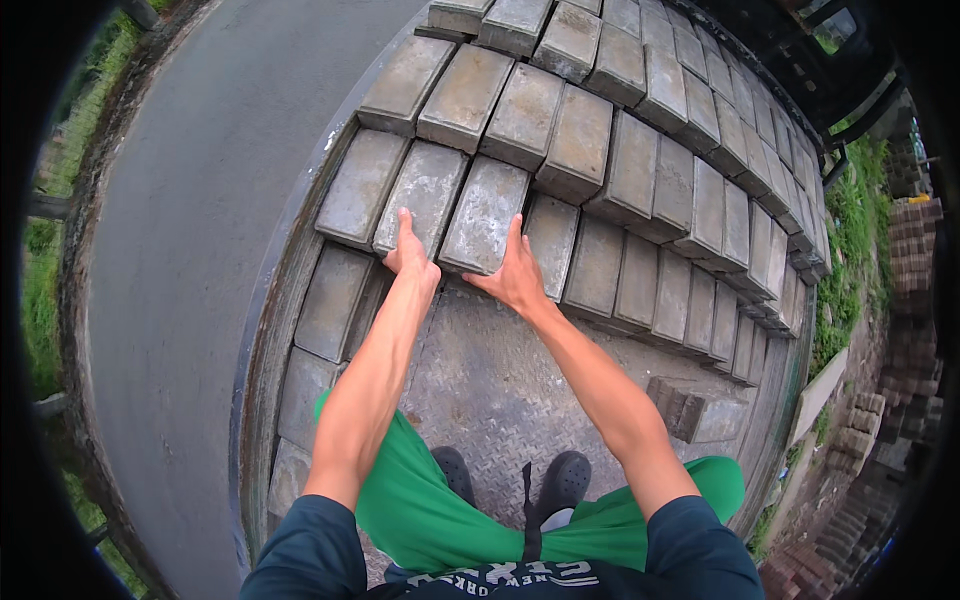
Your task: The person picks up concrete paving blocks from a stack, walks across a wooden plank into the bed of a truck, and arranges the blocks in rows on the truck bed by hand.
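Note:
Both my arms reach forward to the near edge of a stack of grey concrete paving blocks. My left hand (pixel 412 252) is at the near end of one paving block (pixel 428 185), its index finger stretched out over the top and its other fingers mostly hidden. Beside it, my right hand (pixel 514 272) grips the near right corner of the adjoining paving block (pixel 488 205), thumb across the front end and fingers along the right side. That block has whitish patches on top and still lies in its row. The undersides of both blocks are hidden.
Stepped rows of blocks (pixel 640 160) rise ahead and to the right on a metal truck bed (pixel 480 370). More blocks (pixel 335 300) line the left edge; a few (pixel 705 412) lie at right. A road (pixel 170 280) runs left; block piles (pixel 915 260) stand beyond the grass.

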### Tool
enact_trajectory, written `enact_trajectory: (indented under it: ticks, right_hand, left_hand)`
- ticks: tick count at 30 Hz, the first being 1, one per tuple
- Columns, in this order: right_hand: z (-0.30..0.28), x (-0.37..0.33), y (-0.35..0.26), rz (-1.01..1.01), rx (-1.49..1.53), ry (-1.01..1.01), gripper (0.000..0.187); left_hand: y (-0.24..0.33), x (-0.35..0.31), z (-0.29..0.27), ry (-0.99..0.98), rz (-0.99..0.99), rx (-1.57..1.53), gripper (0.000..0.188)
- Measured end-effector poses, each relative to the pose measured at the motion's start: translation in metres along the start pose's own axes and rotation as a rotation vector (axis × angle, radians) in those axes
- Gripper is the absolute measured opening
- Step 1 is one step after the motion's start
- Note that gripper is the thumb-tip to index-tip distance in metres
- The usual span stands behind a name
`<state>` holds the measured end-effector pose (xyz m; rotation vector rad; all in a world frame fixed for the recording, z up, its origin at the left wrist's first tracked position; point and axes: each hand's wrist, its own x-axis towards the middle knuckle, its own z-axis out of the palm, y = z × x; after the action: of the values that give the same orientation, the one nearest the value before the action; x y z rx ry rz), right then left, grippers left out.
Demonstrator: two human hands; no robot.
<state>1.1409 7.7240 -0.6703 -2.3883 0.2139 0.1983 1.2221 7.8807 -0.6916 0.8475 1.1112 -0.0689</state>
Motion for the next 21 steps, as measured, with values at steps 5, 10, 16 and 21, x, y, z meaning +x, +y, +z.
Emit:
enact_trajectory:
  ticks: [5, 10, 16, 21]
  right_hand:
    - [-0.001, 0.001, -0.005, -0.004, 0.007, 0.005, 0.136]
    - [-0.009, 0.001, -0.013, 0.01, -0.121, -0.04, 0.141]
    - [-0.003, -0.021, -0.024, -0.138, -0.346, 0.036, 0.103]
    - [0.0, -0.019, -0.01, -0.338, -0.361, 0.099, 0.081]
  left_hand:
    - [0.002, 0.003, 0.011, 0.121, 0.071, 0.01, 0.105]
    - [0.006, 0.015, -0.001, 0.02, 0.0, -0.003, 0.117]
    - [0.006, 0.011, -0.033, -0.077, 0.096, 0.326, 0.099]
    - [0.02, -0.005, -0.036, -0.089, 0.114, 0.377, 0.022]
